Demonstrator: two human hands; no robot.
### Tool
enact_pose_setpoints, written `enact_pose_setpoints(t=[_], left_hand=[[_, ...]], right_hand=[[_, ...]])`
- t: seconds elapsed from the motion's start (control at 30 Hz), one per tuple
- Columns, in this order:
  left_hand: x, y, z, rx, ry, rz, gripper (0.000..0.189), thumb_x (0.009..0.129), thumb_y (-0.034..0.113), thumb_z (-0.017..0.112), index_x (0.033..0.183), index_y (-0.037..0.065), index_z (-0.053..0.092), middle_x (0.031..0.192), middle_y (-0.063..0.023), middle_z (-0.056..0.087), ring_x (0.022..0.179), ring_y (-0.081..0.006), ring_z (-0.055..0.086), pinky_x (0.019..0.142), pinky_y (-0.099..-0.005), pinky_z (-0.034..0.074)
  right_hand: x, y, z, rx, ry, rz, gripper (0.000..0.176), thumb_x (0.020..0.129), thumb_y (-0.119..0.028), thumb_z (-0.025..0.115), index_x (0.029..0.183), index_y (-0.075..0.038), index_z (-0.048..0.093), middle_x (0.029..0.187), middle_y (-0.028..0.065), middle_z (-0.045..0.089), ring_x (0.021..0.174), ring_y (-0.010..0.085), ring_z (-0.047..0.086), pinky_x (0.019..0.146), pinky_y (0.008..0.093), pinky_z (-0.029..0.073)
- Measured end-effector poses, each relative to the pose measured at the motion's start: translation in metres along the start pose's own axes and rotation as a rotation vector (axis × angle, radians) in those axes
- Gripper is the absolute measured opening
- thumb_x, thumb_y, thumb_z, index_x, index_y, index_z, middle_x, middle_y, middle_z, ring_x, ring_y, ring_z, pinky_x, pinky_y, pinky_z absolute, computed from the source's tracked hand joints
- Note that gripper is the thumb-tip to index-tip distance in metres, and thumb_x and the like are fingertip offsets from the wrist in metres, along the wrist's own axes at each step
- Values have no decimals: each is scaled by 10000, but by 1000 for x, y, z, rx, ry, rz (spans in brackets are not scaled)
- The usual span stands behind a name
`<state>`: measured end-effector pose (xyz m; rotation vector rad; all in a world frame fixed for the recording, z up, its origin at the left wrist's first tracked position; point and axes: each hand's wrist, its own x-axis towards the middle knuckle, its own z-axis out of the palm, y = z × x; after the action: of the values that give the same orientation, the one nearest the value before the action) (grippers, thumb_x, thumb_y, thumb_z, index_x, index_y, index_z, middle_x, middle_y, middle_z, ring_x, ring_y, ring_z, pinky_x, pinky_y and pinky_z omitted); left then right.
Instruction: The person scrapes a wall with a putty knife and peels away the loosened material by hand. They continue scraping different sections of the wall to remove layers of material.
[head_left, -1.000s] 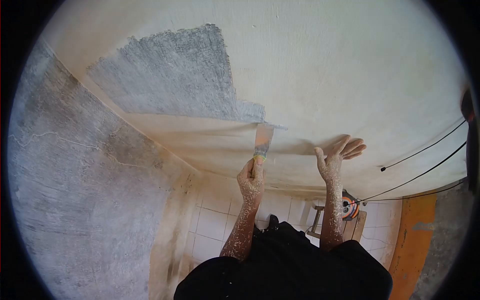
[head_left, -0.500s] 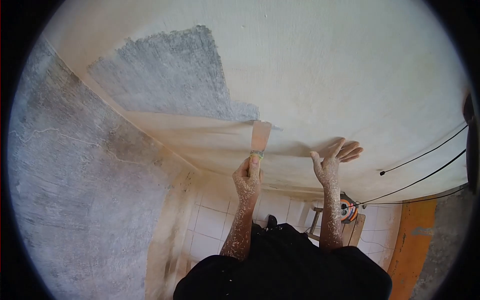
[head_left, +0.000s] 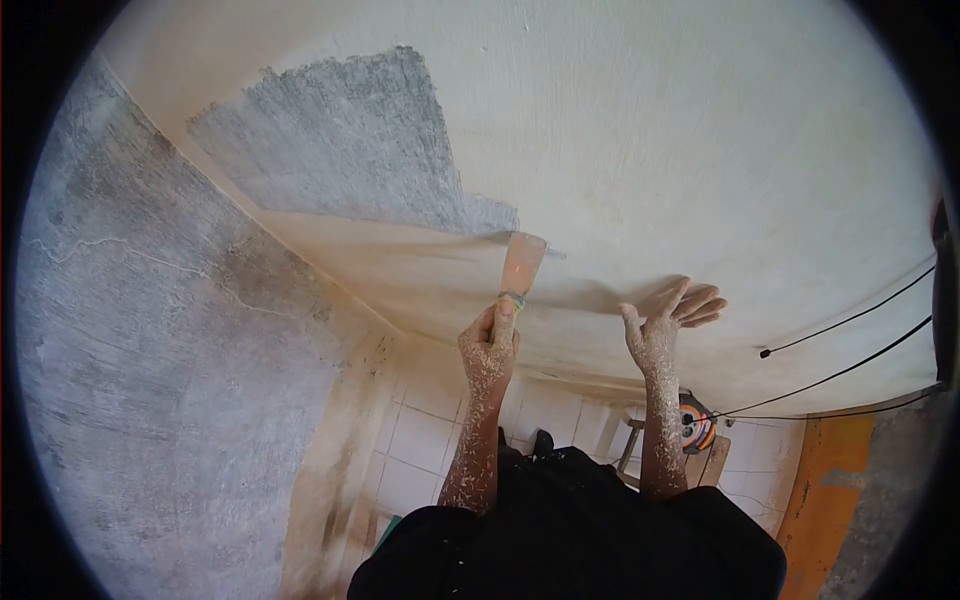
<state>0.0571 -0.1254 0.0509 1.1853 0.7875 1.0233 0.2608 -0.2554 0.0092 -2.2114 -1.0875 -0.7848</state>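
Observation:
My left hand (head_left: 489, 342) is wrapped round the handle of a paint scraper (head_left: 523, 264), thumb along the handle. The scraper's wide blade points up and meets the cream wall (head_left: 640, 150) at the lower right corner of a bare grey patch (head_left: 350, 140). Off to the right, my right hand (head_left: 662, 328) is open, fingers spread, resting against or very close to the same wall. Pale flakes cover both hands and forearms.
On the left stands a rough grey wall (head_left: 160, 370) with a crack. Below lie white floor tiles (head_left: 415, 440), a wooden stool (head_left: 706, 462) and an orange-black cable reel (head_left: 696, 422). Black cables (head_left: 840, 369) run along the right, near an orange wall strip (head_left: 830, 470).
My left hand has shifted slightly left, and the scraper leans a little more to the right. My right hand keeps its place. The view has turned slightly.

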Motion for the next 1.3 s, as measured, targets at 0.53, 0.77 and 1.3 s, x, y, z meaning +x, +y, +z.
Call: enact_pose_setpoints(t=[0.53,0.77,1.3], left_hand=[[-1,10,6,58,26,13,373,953,340,580,860,-11,667,491,54,393,417,-28,348,386,-227,234],[-9,5,4,69,60,-70,383,952,351,579,851,-9,665,494,51,395,410,-29,344,381,-223,230],[-9,0,8,69,36,-4,380,959,351,566,871,-9,649,510,44,412,414,-33,357,382,-216,253]], right_hand=[[-4,-3,0,24,30,-16,1037,847,-621,557,1506,-104,-54,1460,289,-308,1280,514,-370,936,727,-202],[-1,-1,3,45,5,-60,1034,838,-642,550,1510,-118,-35,1458,291,-310,1272,516,-379,917,734,-215],[-1,0,5,21,29,-80,1065,816,-628,596,1507,-90,-10,1446,304,-320,1253,539,-386,901,750,-206]])
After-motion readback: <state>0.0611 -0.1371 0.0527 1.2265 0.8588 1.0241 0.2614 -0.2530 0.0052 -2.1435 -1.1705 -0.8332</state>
